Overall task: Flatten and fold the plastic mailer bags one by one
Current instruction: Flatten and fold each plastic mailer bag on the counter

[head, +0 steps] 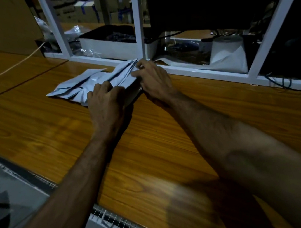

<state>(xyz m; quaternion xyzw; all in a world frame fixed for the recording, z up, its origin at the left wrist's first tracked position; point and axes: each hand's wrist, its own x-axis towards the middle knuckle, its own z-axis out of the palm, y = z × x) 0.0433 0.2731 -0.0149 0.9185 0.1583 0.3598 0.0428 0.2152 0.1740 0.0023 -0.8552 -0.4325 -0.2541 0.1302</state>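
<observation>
Dim storeroom shelving stood behind our wooden table [167, 140]. Grey mailer bags [78, 84] lay heaped at its far edge; our left hand [105, 100] curled its grip over the heap, our right hand [153, 79] pinched one bag's edge.

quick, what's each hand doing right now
Left hand: fingers curled, gripping the near edge of the grey mailer bags.
Right hand: fingers curled, pinching the far end of the same stack.
</observation>
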